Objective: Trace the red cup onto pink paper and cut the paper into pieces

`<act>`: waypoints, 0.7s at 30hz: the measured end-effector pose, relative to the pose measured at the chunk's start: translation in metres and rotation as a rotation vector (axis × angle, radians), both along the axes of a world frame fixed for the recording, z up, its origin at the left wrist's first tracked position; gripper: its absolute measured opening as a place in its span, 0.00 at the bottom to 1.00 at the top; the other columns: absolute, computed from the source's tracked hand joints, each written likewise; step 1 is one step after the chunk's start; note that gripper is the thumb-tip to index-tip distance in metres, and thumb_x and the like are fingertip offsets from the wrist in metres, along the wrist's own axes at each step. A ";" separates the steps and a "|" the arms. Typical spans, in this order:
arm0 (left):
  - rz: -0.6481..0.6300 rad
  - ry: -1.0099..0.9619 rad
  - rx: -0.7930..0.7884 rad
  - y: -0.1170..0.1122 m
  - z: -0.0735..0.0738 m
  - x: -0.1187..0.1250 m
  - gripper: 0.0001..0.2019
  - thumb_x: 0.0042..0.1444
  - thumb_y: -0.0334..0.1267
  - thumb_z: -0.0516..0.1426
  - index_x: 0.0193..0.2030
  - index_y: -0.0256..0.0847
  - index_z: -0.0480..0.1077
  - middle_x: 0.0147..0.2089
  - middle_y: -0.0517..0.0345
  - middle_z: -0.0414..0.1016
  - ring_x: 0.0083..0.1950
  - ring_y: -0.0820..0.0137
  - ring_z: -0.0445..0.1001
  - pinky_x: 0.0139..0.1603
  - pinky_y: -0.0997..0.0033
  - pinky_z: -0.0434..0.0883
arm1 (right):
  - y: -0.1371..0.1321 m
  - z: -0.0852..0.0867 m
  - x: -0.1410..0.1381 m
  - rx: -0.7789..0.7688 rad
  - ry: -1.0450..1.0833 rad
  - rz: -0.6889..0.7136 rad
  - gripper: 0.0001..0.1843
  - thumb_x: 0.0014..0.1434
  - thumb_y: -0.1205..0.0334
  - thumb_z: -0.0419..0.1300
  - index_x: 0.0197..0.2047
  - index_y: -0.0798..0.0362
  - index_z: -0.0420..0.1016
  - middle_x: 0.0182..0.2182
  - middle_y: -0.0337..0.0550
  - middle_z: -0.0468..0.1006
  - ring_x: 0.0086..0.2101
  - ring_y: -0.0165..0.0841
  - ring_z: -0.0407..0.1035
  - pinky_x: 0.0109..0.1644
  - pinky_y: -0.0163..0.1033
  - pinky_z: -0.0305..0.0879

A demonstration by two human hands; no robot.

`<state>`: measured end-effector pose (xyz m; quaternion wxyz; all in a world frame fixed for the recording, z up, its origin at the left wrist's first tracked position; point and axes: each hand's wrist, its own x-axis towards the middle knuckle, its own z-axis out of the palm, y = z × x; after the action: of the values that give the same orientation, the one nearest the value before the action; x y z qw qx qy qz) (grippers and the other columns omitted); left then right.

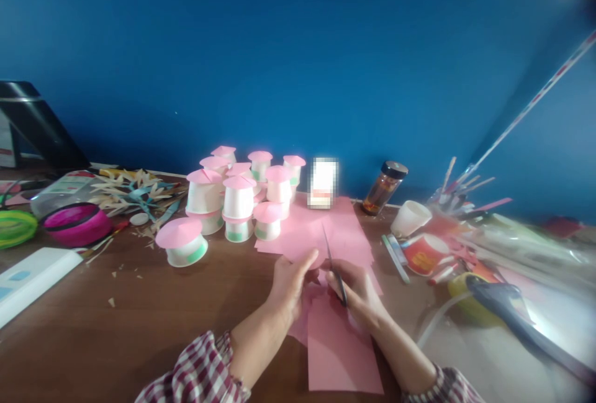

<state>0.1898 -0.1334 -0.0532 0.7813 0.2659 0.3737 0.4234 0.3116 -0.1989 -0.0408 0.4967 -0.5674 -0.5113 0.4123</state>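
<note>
Scissors [341, 285] with dark handles are gripped in my right hand [357, 291], their thin blade pointing up and away from me. Beside it, my left hand [294, 282] is closed with the thumb raised, pinching a piece of pink paper that is mostly hidden by the fingers. Below both hands lies a pink paper strip [343, 353], with more pink paper partly under it. Larger pink sheets [347, 223] spread out beyond my hands. To the left stand several white paper cups [239, 199] with pink cone tops, some stacked; one short cup [185, 253] stands nearer me.
A phone-like bright object [323, 182] leans by the blue wall. On the right are a dark-lidded jar [385, 187], a red cup [426, 255] and a glue gun [500, 297]. At left lie wood shavings [149, 195], a magenta bowl-shaped item [77, 224] and a white box [40, 279].
</note>
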 end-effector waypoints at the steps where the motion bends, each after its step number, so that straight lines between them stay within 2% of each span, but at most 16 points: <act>1: -0.001 0.002 -0.004 0.000 0.000 0.000 0.17 0.40 0.44 0.67 0.30 0.36 0.68 0.23 0.60 0.67 0.25 0.69 0.70 0.23 0.68 0.69 | 0.000 0.000 0.000 0.004 -0.002 0.000 0.21 0.55 0.50 0.62 0.44 0.60 0.72 0.24 0.40 0.71 0.22 0.26 0.60 0.22 0.31 0.57; 13: 0.023 0.004 -0.001 0.000 0.001 0.000 0.16 0.39 0.43 0.67 0.27 0.35 0.67 0.21 0.60 0.67 0.23 0.71 0.70 0.23 0.69 0.70 | -0.001 -0.006 0.001 -0.002 0.065 0.010 0.20 0.55 0.51 0.62 0.44 0.59 0.72 0.20 0.34 0.67 0.19 0.25 0.58 0.20 0.30 0.56; 18: -0.003 0.041 -0.021 -0.001 0.004 -0.001 0.17 0.38 0.43 0.67 0.30 0.36 0.68 0.24 0.56 0.70 0.25 0.66 0.72 0.21 0.66 0.70 | -0.001 0.001 0.000 -0.018 0.022 0.006 0.22 0.54 0.49 0.63 0.44 0.58 0.73 0.25 0.40 0.73 0.22 0.27 0.62 0.22 0.31 0.59; 21: -0.016 0.064 -0.011 -0.002 0.010 -0.001 0.17 0.39 0.42 0.67 0.30 0.35 0.68 0.23 0.56 0.70 0.24 0.66 0.72 0.19 0.67 0.69 | -0.001 0.006 0.000 0.005 -0.032 -0.004 0.22 0.54 0.48 0.62 0.43 0.58 0.74 0.28 0.44 0.76 0.25 0.30 0.66 0.26 0.33 0.63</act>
<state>0.1887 -0.1356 -0.0433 0.7738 0.2781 0.3988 0.4061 0.3118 -0.1999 -0.0343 0.4909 -0.5737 -0.5188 0.4009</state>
